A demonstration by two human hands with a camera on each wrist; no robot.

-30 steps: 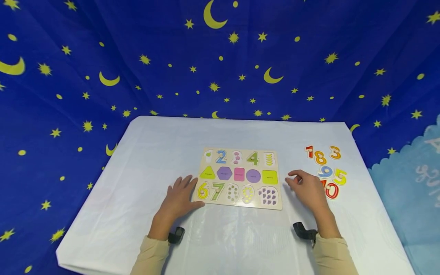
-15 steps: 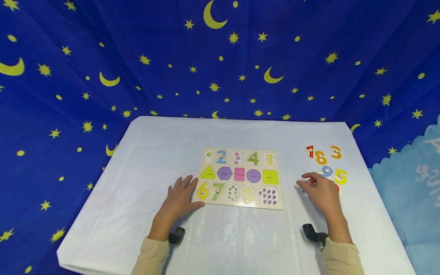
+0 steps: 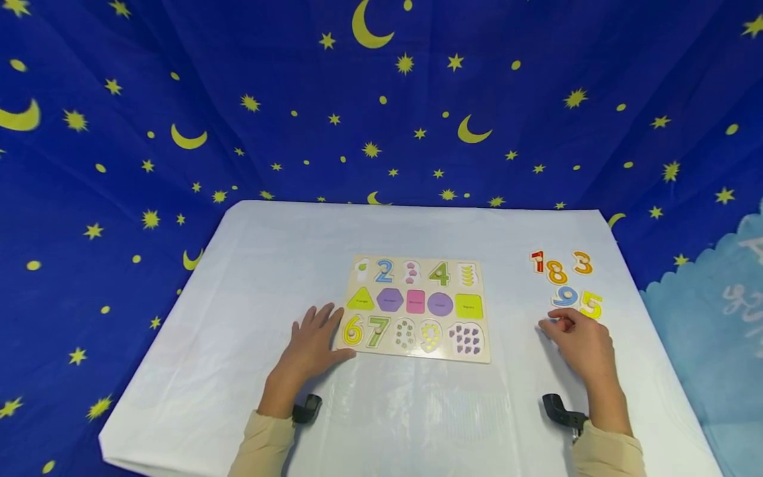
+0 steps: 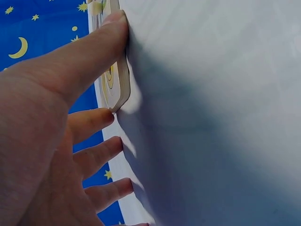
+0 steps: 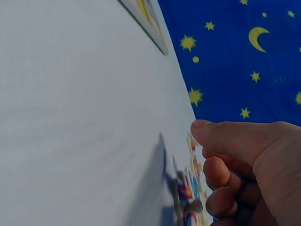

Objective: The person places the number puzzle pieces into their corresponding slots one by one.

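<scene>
A wooden number puzzle board (image 3: pixel 411 354) lies mid-table, with pieces 2, 6, 7 and 4 in their slots. My left hand (image 3: pixel 306 344) rests at its left side, fingers spread. In the left wrist view the thumb (image 4: pixel 113 28) lies on the board's edge and the index fingertip is at its corner. My right hand (image 3: pixel 587 348) is over the near end of the loose number pieces, fingers loosely bent and nothing showing between them. It hides the red 10 in the head view. A knobbed piece (image 5: pixel 193 206) stands out below its fingers in the right wrist view.
Beyond the right hand lie the loose blue 9 (image 3: pixel 563 296), yellow 5 (image 3: pixel 591 305), orange 8 (image 3: pixel 557 272), orange 3 (image 3: pixel 583 263) and red 1 (image 3: pixel 538 261). A white cover (image 3: pixel 238 278) spreads over the table. Blue star-patterned cloth (image 3: pixel 286 146) hangs behind.
My right hand has moved right and toward me, away from the board, and now covers the red 10. The left hand and the board have stayed put.
</scene>
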